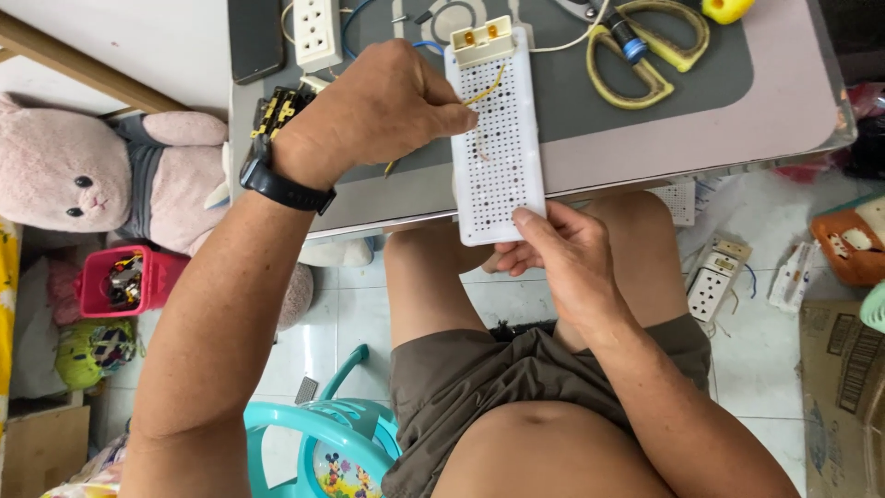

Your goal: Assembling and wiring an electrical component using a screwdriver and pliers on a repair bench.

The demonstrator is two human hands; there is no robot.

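Mid-wiring: left hand (pixel 383 111) pinches yellow wire (pixel 487 89) onto white perforated board (pixel 498 148) at table's 6 o'clock edge, right hand (pixel 562 254) grips board's bottom; wire's other end looks unattached.

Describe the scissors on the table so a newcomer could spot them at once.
Start at the grey mat on the table, beyond the white perforated panel that both hands hold. At the mat's far right lie the scissors. Their big olive-yellow loop handles set them apart from the white socket strip at the far left.
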